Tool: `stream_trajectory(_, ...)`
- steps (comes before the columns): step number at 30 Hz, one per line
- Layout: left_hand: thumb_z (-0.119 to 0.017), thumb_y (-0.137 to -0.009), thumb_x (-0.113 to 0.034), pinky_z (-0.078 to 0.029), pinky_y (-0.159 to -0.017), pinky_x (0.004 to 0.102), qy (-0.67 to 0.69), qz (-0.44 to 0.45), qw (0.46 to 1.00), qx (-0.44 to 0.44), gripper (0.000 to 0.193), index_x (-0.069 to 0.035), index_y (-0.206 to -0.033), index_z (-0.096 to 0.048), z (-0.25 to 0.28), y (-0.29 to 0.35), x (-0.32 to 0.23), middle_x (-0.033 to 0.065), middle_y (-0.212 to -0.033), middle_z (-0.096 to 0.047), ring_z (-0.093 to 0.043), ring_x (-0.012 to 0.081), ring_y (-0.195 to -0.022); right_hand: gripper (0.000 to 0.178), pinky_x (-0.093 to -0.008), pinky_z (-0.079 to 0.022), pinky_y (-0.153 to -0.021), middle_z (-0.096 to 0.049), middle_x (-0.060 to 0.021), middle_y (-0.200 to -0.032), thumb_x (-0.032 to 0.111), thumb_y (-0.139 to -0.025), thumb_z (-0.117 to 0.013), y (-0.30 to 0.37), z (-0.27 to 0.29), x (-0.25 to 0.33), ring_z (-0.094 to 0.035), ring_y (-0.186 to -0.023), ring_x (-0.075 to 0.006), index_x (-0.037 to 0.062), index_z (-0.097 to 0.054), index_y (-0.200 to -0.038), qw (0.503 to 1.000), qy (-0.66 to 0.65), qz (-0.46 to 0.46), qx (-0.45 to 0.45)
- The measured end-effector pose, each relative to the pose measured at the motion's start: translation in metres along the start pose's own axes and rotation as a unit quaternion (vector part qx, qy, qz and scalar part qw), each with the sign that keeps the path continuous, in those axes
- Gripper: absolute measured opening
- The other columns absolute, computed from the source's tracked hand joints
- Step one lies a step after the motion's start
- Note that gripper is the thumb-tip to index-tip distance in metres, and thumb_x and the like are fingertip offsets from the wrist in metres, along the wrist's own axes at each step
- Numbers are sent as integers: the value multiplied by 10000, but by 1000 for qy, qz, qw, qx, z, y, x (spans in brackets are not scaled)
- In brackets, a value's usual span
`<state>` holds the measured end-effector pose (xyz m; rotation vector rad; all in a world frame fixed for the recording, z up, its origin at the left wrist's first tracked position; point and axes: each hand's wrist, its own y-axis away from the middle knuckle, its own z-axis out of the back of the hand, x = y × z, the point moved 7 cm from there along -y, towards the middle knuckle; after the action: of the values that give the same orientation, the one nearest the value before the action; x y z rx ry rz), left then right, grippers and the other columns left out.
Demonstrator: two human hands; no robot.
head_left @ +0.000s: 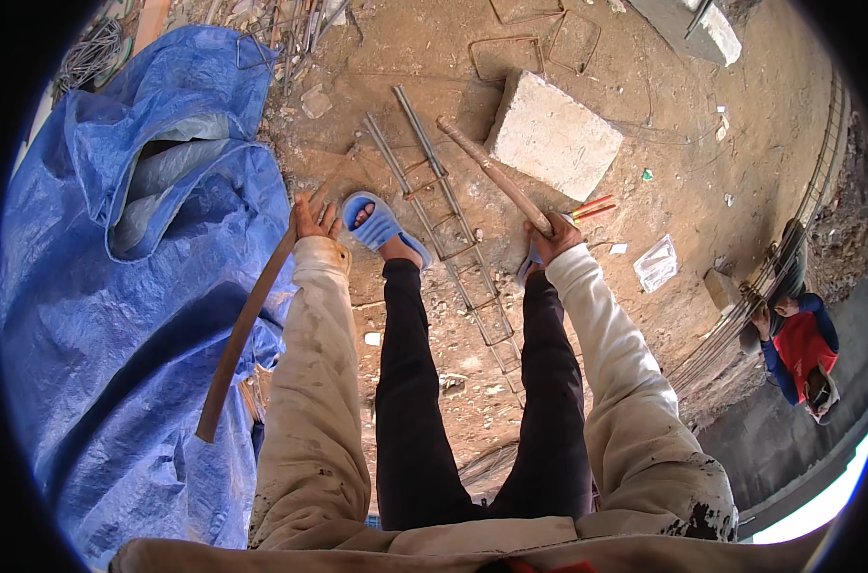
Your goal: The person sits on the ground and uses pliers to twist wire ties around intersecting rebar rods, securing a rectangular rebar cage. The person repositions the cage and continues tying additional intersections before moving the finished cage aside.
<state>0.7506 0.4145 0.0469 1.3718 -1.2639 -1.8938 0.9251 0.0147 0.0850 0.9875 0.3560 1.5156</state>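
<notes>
My left hand (317, 222) is by the edge of the blue tarp, its fingers partly curled against a long, flat brown wooden strip (238, 349). The strip slants down to the left over the tarp; its upper end is blurred. My right hand (554, 239) is closed around a round wooden stick (496, 177), which points up and left past a pale concrete block (560, 134). Orange-handled pliers (594, 207) show just beyond that hand; whether it touches them I cannot tell. Between my feet lies a narrow ladder-like frame of steel bars (461, 250) with wire ties.
The crumpled blue tarp (195, 210) covers the left side. Bent wire stirrups (507, 57) and another concrete block (687, 29) lie farther off. At right, a person in a red vest (803, 351) handles a bundle of long bars (730, 329). A plastic scrap (656, 265) lies on the dirt.
</notes>
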Motion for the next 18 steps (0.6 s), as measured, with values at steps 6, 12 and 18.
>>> stream_trajectory(6, -525, -847, -530, -383, -984, 445, 118, -50, 986, -107, 536, -180, -1249, -460, 20, -11, 58, 101, -1305, -448, -452, 276, -1205, 317, -423, -470, -682, -578, -173, -863, 314, -742, -689, -4, 33, -208, -589, -760, -360, 44, -593, -878, 966, 5, -185, -181)
stream_trajectory(12, -589, -850, -308, -540, -828, 390, 258, -12, 953, -156, 392, 15, -1070, -546, 115, -52, 106, 160, -1070, -606, -604, 287, -991, 269, -435, -502, -701, -650, -163, -837, 230, -732, -629, -50, 41, -323, -637, -773, -339, 85, -596, -956, 939, 107, -307, -112)
stream_trajectory(18, -597, -851, -297, -588, -680, 300, 307, 35, 946, -96, 355, 3, -1039, -563, 155, -115, 146, 154, -998, -640, -654, 219, -873, 375, -409, -504, -771, -663, -141, -899, 336, -674, -663, -87, 13, -359, -643, -876, -299, 108, -632, -970, 938, 124, -322, -33)
